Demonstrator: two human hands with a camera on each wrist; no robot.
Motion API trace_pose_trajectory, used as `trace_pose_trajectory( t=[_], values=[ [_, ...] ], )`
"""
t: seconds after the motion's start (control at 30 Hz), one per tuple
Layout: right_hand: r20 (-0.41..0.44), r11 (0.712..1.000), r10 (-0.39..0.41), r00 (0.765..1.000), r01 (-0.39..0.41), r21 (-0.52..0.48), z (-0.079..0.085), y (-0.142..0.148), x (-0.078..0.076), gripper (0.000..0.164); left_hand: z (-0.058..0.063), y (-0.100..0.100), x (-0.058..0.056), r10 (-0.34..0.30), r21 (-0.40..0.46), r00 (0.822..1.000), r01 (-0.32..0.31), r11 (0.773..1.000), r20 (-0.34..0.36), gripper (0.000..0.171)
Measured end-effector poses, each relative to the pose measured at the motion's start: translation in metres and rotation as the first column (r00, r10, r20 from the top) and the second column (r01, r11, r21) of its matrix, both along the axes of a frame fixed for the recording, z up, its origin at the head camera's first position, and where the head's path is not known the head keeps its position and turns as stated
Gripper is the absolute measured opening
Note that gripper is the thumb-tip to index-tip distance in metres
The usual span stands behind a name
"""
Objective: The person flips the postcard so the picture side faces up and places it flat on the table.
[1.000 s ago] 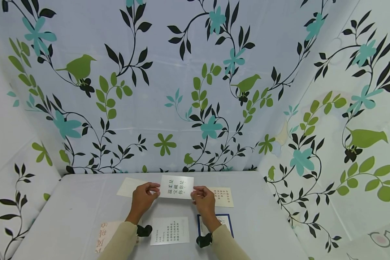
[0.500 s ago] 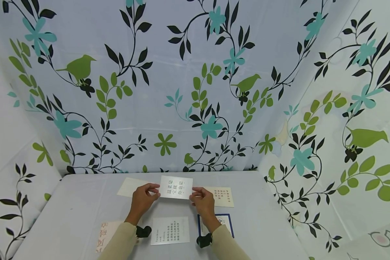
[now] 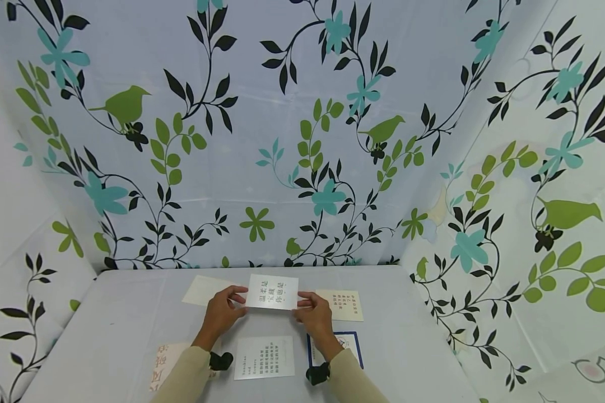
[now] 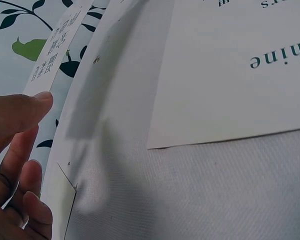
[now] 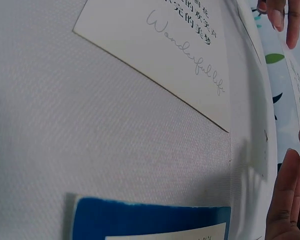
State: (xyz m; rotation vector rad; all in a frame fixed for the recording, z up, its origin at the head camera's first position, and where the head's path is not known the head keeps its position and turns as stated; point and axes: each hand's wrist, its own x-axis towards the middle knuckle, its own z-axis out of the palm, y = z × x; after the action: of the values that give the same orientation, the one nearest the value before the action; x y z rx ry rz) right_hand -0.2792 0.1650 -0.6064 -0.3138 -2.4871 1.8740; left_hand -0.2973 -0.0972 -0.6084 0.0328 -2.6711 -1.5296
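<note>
A white card [image 3: 272, 292] with large dark Chinese characters is held up over the far half of the table. My left hand [image 3: 223, 310] pinches its left edge between thumb and fingers; my right hand [image 3: 315, 316] pinches the right edge. In the left wrist view the left thumb [image 4: 40, 102] lies on the card's face, fingers behind it. The right wrist view catches the right hand [image 5: 290, 195] at the same card's edge. Below it on the table lies a white card with printed lines [image 3: 264, 358], reading "Wonderful life" in script in the right wrist view.
A cream card [image 3: 201, 289] lies behind the left hand and a cream card with reddish text [image 3: 347, 305] behind the right. Nearer lie a pink-lettered card [image 3: 165, 361] and a blue-bordered card [image 3: 350, 340], both partly covered by sleeves. Patterned cloth [image 3: 282, 140] surrounds the white table [image 3: 106, 319].
The held card and both hands have shifted very slightly to the left and a little lower. Both hands keep their grip; the cards on the table stay in place.
</note>
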Motion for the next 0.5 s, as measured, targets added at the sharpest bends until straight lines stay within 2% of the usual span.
trace_pose_trajectory(
  t=[0.17,0.4,0.5],
  values=[
    [0.004,1.0,0.011,1.0,-0.011,-0.002,-0.0025,0.0006,0.0001,0.053,-0.0014,-0.0002,0.0018,0.0,0.007,1.0,0.0,1.0,0.001,0.049],
    [-0.008,1.0,0.015,1.0,-0.015,-0.02,-0.0034,-0.0003,0.0011,0.05,-0.0039,-0.0025,0.0032,0.0,0.016,0.999,0.001,1.0,-0.045,0.044],
    [-0.007,1.0,0.013,1.0,-0.013,-0.017,-0.0033,-0.0013,0.0021,0.048,-0.0048,-0.0033,0.0037,0.0,0.014,0.999,0.0,1.0,-0.044,0.043]
  ],
)
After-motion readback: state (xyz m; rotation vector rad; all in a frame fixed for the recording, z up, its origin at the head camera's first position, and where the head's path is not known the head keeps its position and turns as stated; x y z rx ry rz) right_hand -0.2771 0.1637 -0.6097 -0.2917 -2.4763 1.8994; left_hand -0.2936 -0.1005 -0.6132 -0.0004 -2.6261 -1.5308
